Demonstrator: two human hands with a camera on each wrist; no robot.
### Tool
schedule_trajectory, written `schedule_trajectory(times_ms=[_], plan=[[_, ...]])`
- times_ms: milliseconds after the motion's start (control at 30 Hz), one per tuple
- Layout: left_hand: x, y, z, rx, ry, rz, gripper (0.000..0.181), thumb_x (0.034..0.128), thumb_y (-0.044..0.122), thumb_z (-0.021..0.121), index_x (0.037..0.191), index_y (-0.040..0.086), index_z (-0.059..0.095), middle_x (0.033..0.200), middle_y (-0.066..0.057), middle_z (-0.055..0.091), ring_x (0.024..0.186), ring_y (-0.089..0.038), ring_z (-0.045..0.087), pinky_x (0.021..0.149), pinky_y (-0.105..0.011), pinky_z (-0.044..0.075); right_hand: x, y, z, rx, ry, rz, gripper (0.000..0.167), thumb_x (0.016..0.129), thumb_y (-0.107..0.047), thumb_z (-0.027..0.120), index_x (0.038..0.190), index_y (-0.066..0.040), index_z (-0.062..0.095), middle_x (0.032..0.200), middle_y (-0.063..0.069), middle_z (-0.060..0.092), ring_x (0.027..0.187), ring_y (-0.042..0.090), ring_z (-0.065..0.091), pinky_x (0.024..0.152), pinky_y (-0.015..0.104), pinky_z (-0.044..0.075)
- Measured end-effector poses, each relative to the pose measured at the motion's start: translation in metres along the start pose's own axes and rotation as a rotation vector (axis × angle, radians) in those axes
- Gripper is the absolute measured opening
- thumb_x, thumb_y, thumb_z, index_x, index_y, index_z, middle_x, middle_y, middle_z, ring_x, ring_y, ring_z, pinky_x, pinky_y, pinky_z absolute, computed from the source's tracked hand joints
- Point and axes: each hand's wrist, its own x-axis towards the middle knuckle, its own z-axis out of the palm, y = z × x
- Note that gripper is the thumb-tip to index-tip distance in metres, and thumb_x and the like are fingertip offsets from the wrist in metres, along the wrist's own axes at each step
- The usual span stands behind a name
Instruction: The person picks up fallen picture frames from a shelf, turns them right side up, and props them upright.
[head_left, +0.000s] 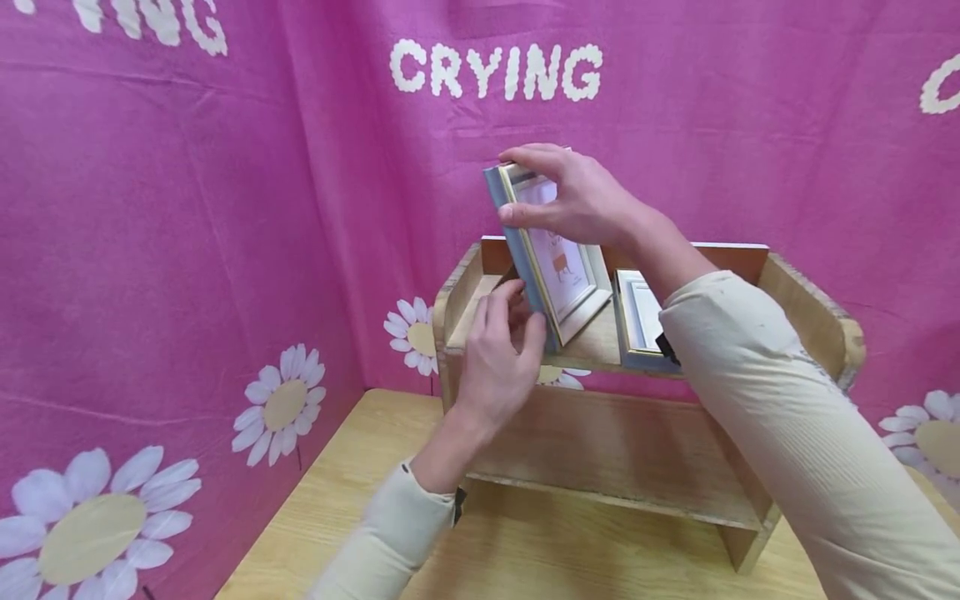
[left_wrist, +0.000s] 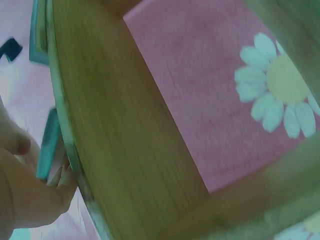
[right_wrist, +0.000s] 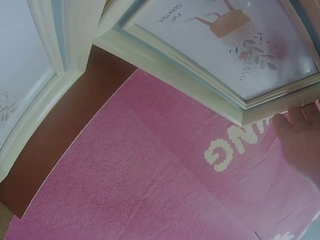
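Note:
A picture frame (head_left: 558,258) with a pale border and blue-grey sides stands tilted on the upper board of a small wooden shelf (head_left: 600,450). My right hand (head_left: 585,192) grips its top, fingers over the upper edge and thumb at the left side. Lower down, my left hand (head_left: 498,358) holds the left side between curled fingers and thumb. In the left wrist view, the frame's teal edge (left_wrist: 49,145) shows between thumb and fingers. The right wrist view shows the frame's printed insert (right_wrist: 220,40) and my right fingers along the border.
A second picture frame (head_left: 641,321) is on the shelf to the right, partly hidden by my right forearm. The shelf has raised wooden sides (head_left: 813,312) and stands on a wooden table (head_left: 337,475). Pink cloth (head_left: 337,150) with daisies and lettering hangs behind and left.

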Motion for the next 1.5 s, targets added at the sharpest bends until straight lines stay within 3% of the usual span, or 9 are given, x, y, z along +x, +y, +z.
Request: schedule_trajectory(times_ms=[100,233,467,767,1067,1233,1500], plan=[[-0.004,0.005,0.008,0.001,-0.027,0.003,0.059,0.0917,0.018,0.069,0.142,0.004,0.041,0.111,-0.015,0.058,0.093,-0.023,0.063,0.078,-0.032,0.058,0.001,0.002,0.0,0.014,0.009,-0.011,0.065,0.091,-0.032,0.072,0.149,-0.017,0.046,0.155,0.005,0.041,0.138,0.027,0.04,0.111,0.05,0.035],[-0.005,0.009,0.014,0.054,-0.021,-0.031,0.073,0.0877,0.017,0.074,0.147,0.007,0.032,0.122,-0.018,0.056,0.103,-0.029,0.064,0.088,-0.041,0.057,0.002,0.003,0.0,0.026,0.01,-0.028,0.061,0.093,-0.032,0.069,0.148,-0.018,0.048,0.154,0.006,0.042,0.136,0.027,0.042,0.11,0.05,0.036],[-0.004,0.007,0.016,0.059,0.019,-0.02,0.073,0.0838,0.004,0.074,0.146,0.004,0.035,0.123,-0.021,0.058,0.104,-0.031,0.066,0.091,-0.039,0.057,0.006,0.006,-0.005,0.066,0.016,-0.024,0.045,0.101,-0.025,0.057,0.145,-0.016,0.053,0.15,0.009,0.046,0.136,0.028,0.043,0.111,0.05,0.035],[-0.003,0.008,0.013,0.085,-0.003,-0.033,0.073,0.0855,0.006,0.075,0.147,0.003,0.036,0.122,-0.02,0.06,0.099,-0.029,0.067,0.083,-0.036,0.059,0.015,0.012,0.0,0.034,0.111,-0.003,0.037,0.101,-0.021,0.056,0.137,-0.016,0.062,0.143,0.012,0.053,0.126,0.031,0.05,0.099,0.048,0.042],[-0.004,0.009,0.013,0.134,-0.025,-0.044,0.073,0.0859,0.009,0.076,0.147,0.003,0.037,0.125,-0.021,0.059,0.1,-0.03,0.068,0.081,-0.037,0.06,0.024,0.034,-0.003,-0.064,0.15,0.126,0.047,0.098,-0.03,0.061,0.14,-0.009,0.057,0.146,0.021,0.048,0.135,0.037,0.042,0.108,0.055,0.036],[-0.005,0.009,0.014,0.147,-0.041,-0.052,0.073,0.0866,0.01,0.076,0.148,0.004,0.036,0.127,-0.02,0.058,0.099,-0.028,0.069,0.081,-0.035,0.06,0.025,0.043,-0.004,-0.009,0.157,0.195,0.053,0.097,-0.036,0.063,0.143,-0.011,0.054,0.15,0.021,0.044,0.139,0.036,0.036,0.113,0.055,0.032],[-0.004,0.006,0.009,0.12,-0.04,-0.049,0.072,0.0863,0.008,0.075,0.147,0.003,0.036,0.127,-0.022,0.058,0.1,-0.03,0.068,0.081,-0.035,0.06,0.026,0.045,-0.003,0.074,0.187,0.187,0.051,0.097,-0.034,0.064,0.141,-0.011,0.056,0.148,0.021,0.042,0.132,0.036,0.039,0.105,0.053,0.038]])
